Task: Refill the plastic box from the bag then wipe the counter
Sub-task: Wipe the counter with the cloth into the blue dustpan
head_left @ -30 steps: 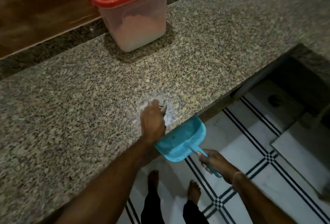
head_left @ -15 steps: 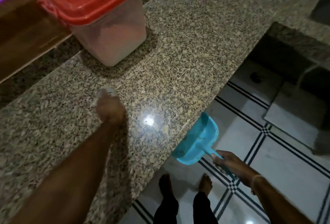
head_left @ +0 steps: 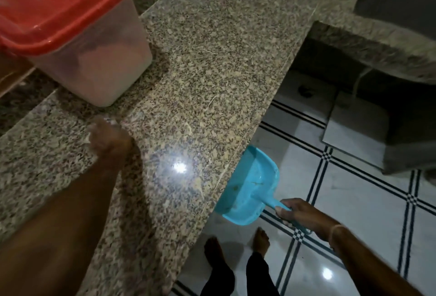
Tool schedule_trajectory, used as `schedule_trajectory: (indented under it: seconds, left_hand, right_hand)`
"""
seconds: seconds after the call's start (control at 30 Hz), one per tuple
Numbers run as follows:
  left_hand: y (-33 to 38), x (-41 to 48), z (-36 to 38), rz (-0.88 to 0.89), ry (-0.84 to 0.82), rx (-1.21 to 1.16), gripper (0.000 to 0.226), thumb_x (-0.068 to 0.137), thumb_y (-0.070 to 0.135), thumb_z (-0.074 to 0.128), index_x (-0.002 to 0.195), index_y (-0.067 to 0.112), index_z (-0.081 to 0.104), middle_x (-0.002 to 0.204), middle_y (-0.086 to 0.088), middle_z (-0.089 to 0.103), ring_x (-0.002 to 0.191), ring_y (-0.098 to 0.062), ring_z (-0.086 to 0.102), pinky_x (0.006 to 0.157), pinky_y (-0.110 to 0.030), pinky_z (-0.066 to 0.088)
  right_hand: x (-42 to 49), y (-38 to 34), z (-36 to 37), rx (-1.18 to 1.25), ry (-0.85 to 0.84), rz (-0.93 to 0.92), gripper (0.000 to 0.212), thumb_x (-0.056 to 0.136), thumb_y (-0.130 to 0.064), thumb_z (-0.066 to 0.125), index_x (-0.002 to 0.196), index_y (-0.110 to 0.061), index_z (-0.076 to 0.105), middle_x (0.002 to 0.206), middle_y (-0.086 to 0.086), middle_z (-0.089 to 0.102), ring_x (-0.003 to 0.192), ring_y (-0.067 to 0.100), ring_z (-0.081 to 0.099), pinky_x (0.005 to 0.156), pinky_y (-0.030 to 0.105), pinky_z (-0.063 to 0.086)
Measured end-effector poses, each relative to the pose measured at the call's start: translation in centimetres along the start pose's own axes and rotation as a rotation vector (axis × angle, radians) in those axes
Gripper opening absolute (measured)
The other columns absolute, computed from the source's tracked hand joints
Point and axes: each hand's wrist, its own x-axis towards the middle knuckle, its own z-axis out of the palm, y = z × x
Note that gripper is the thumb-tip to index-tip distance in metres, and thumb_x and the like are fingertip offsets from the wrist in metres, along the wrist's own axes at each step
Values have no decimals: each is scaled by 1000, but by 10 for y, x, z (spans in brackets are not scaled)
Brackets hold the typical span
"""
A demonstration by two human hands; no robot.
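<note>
The clear plastic box (head_left: pixel 99 59) with a red lid (head_left: pixel 59 5) stands on the speckled granite counter (head_left: pixel 212 71) at the upper left, with pale powder inside. My left hand (head_left: pixel 111 140) lies on the counter just in front of the box, blurred, its fingers curled over a small whitish cloth (head_left: pixel 109 120) that peeks out at the fingertips. My right hand (head_left: pixel 299 215) grips the handle of a blue dustpan (head_left: pixel 250 185), held just below the counter's front edge. No bag is in view.
A few thin straw-like bits lie on the counter right of the box. At the upper right a sink basin (head_left: pixel 396 1) is set into the counter. Below are white floor tiles with dark lines (head_left: pixel 354 189) and my bare feet (head_left: pixel 236 248).
My left hand with the cloth has slid from the counter's front edge beside the dustpan back toward the box. The dustpan has stayed under the edge.
</note>
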Motion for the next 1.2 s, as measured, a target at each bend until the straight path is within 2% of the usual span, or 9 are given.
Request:
schedule_trajectory:
  seconds: [0.1,0.33,0.5,0.63,0.7,0.8,0.93,1.1,1.2]
  left_hand:
    - [47,-52,-14,315,-189,-3,40,103,34,45,134,13,58,121,-17,65,106,-35,65,84,-36,49]
    - [94,-158,-26,1028,-515,-340,24,108,27,39,124,18,55,100,-1,60,80,-14,55,67,-37,56]
    - [80,-93,3,594,-203,-170,38,100,57,47,124,28,53,102,1,56,82,-19,58,69,-40,48]
    - [63,-54,163,638,-294,-207,55,82,61,73,127,35,54,98,-6,62,83,2,46,59,-36,52]
    - [93,-88,109,626,-344,-226,62,77,51,80,130,26,59,101,-17,67,87,-2,51,62,-41,55]
    - [139,-171,12,949,-436,-280,38,105,35,38,125,9,59,96,-10,65,76,-20,59,61,-35,53]
    - [168,-155,13,834,-353,-310,25,105,23,46,122,10,57,99,-1,58,79,-12,55,65,-18,42]
    - [187,-51,72,270,-284,-47,56,99,48,43,139,9,49,128,-25,60,116,-46,59,95,-51,48]
    - [229,-90,67,516,-292,-11,56,104,43,42,144,5,45,130,-28,58,116,-47,57,96,-53,47]
  right_hand:
    - [5,11,-5,4,14,3,29,102,-35,65,78,-20,68,70,-2,62,65,12,56,66,28,44]
    - [2,4,-20,-33,-1,23,26,102,-34,64,87,-14,70,73,-4,62,63,4,56,62,17,46]
    - [3,10,-43,-67,26,36,21,102,-35,63,95,-19,74,76,-9,66,68,2,59,69,19,49]
    - [14,16,-57,-93,51,-24,20,105,-34,59,102,-21,73,77,-6,63,64,-1,57,63,14,47]
    - [23,17,-65,-101,60,-32,25,105,-35,58,106,-15,74,77,-3,63,65,3,56,64,18,46]
    - [36,12,-81,-103,65,-34,31,106,-34,57,109,-9,74,74,-1,60,62,3,53,61,16,44]
    - [48,4,-116,-31,-35,-38,23,104,-35,61,103,-17,76,72,-3,60,63,5,54,61,18,45]
    - [73,6,-171,10,-126,-19,24,102,-36,64,101,-16,77,70,-6,58,61,4,53,60,20,43]
    - [88,5,-196,-1,-155,-45,23,103,-36,64,99,-16,75,72,-5,58,64,6,53,62,21,42]
